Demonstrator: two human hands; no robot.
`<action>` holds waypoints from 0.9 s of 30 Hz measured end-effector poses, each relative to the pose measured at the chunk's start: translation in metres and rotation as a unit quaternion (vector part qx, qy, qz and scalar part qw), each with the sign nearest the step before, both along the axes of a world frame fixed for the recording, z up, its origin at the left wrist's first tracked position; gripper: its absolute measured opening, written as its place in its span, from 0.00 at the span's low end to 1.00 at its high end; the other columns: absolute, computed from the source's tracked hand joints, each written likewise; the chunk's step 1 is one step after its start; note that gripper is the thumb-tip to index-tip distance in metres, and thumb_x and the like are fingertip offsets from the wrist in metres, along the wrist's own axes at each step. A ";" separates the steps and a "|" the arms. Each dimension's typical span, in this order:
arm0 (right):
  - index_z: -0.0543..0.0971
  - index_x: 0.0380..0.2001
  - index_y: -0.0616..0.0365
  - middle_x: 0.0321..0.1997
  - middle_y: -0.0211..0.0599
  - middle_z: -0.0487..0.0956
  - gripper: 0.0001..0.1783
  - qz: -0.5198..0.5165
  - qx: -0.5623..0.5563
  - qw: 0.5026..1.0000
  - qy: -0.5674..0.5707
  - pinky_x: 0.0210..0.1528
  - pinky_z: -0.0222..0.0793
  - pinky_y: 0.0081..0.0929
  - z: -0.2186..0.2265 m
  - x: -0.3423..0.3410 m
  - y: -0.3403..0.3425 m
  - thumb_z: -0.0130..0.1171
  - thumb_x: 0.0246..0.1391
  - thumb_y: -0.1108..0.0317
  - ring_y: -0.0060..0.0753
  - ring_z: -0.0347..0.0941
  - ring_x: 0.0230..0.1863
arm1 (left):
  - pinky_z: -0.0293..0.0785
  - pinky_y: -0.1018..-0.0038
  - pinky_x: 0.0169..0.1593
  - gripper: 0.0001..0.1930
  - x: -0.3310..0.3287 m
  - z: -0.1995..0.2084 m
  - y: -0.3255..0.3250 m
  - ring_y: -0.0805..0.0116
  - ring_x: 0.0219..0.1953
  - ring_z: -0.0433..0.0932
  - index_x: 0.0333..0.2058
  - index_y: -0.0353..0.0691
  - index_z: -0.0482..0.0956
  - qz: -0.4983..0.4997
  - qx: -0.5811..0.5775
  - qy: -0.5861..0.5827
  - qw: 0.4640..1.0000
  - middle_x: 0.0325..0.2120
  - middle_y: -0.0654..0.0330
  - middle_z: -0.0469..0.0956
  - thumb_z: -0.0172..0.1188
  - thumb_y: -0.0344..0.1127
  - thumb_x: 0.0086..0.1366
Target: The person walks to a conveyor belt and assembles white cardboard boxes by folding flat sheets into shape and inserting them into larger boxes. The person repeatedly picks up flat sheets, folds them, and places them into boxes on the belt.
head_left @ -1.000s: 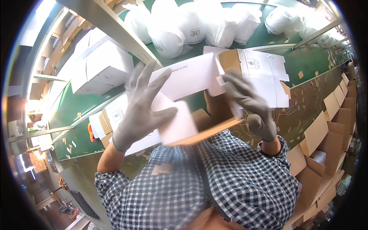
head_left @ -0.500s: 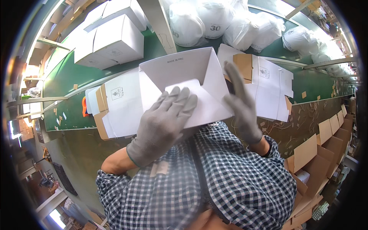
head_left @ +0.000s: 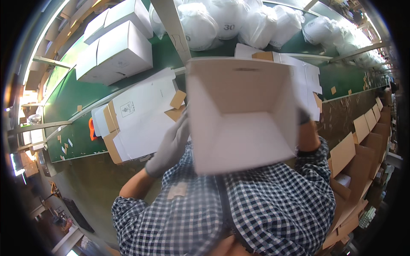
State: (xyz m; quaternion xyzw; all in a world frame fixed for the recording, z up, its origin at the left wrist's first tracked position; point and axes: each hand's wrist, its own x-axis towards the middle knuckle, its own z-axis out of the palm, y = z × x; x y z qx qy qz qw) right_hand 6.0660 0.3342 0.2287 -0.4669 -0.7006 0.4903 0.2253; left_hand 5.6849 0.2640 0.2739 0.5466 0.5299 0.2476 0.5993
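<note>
Centrally, we hold a white box (head_left: 245,130) up before our checked shirt (head_left: 273,209), its open end facing us. Our gloved left hand (head_left: 172,146) is at its left side, our right hand (head_left: 304,116) mostly hidden behind it; we cannot tell how either grips. Leftward lies a flattened carton (head_left: 147,113).
</note>
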 end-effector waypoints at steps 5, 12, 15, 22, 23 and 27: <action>0.52 0.79 0.62 0.79 0.47 0.60 0.43 -0.051 0.242 0.964 -0.094 0.74 0.65 0.38 0.125 0.014 -0.032 0.57 0.65 0.71 0.40 0.63 0.75 | 0.54 0.59 0.77 0.37 0.017 0.032 0.029 0.52 0.79 0.56 0.76 0.33 0.58 -0.110 0.257 -0.130 0.951 0.76 0.45 0.58 0.58 0.37 0.72; 0.54 0.79 0.59 0.76 0.49 0.64 0.53 -0.319 0.259 0.906 0.101 0.69 0.74 0.37 0.054 -0.011 -0.062 0.65 0.53 0.85 0.42 0.68 0.73 | 0.68 0.65 0.72 0.45 0.085 -0.039 0.081 0.61 0.71 0.70 0.74 0.34 0.62 -0.012 0.350 -0.036 0.936 0.72 0.47 0.67 0.73 0.24 0.58; 0.60 0.76 0.61 0.67 0.45 0.73 0.38 -0.367 0.174 0.905 0.125 0.61 0.76 0.30 0.007 0.014 -0.060 0.62 0.68 0.67 0.33 0.74 0.64 | 0.80 0.67 0.60 0.39 0.089 -0.083 0.089 0.57 0.68 0.75 0.69 0.34 0.70 -0.014 0.334 -0.010 0.942 0.68 0.47 0.72 0.75 0.28 0.59; 0.80 0.37 0.66 0.29 0.25 0.76 0.28 -0.372 0.085 0.924 0.033 0.30 0.62 0.27 -0.022 0.074 -0.042 0.47 0.80 0.50 0.18 0.63 0.27 | 0.79 0.66 0.62 0.22 0.040 -0.119 0.078 0.55 0.59 0.83 0.58 0.35 0.82 -0.183 0.293 -0.052 0.937 0.58 0.48 0.82 0.61 0.19 0.65; 0.79 0.35 0.66 0.27 0.26 0.73 0.28 -0.401 0.115 0.909 -0.006 0.29 0.59 0.28 -0.021 0.076 -0.040 0.47 0.80 0.51 0.19 0.60 0.26 | 0.79 0.68 0.61 0.24 0.022 -0.119 0.080 0.59 0.58 0.83 0.60 0.36 0.81 -0.180 0.157 -0.096 0.966 0.56 0.50 0.84 0.57 0.16 0.67; 0.76 0.31 0.67 0.21 0.34 0.66 0.24 -0.435 0.198 0.870 -0.121 0.26 0.55 0.30 -0.016 0.068 -0.035 0.48 0.79 0.59 0.24 0.56 0.24 | 0.75 0.67 0.65 0.21 -0.042 -0.120 0.088 0.64 0.59 0.81 0.62 0.38 0.81 -0.300 0.039 0.177 0.936 0.55 0.55 0.85 0.60 0.27 0.70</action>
